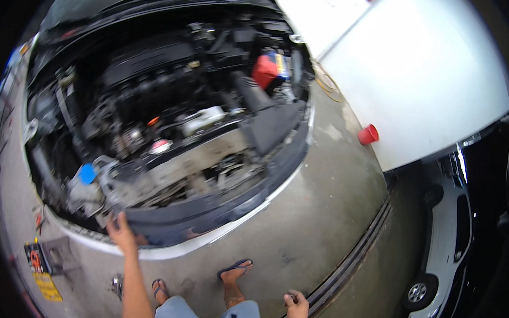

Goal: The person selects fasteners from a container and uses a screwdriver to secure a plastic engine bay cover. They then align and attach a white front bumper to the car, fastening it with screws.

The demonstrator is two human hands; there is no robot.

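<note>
A car's engine bay lies uncovered before me, with a black plastic trim panel (178,217) along its front edge. My left hand (120,233) is at the left end of that panel, fingers stretched out and apart, their tips at its edge. Close to it are a blue round cap (87,174) and a pale reservoir (87,192). My right hand (297,310) hangs low over the floor, away from the car. Its fingers are curled together; what they hold, if anything, is too small to make out.
A red-and-blue battery (265,71) sits at the bay's right. A red cup-shaped container (368,134) is beside a large white panel (417,69). An open tool case (48,257) lies on the floor at left. Dark rails (349,257) cross the floor; a white vehicle (444,247) stands right.
</note>
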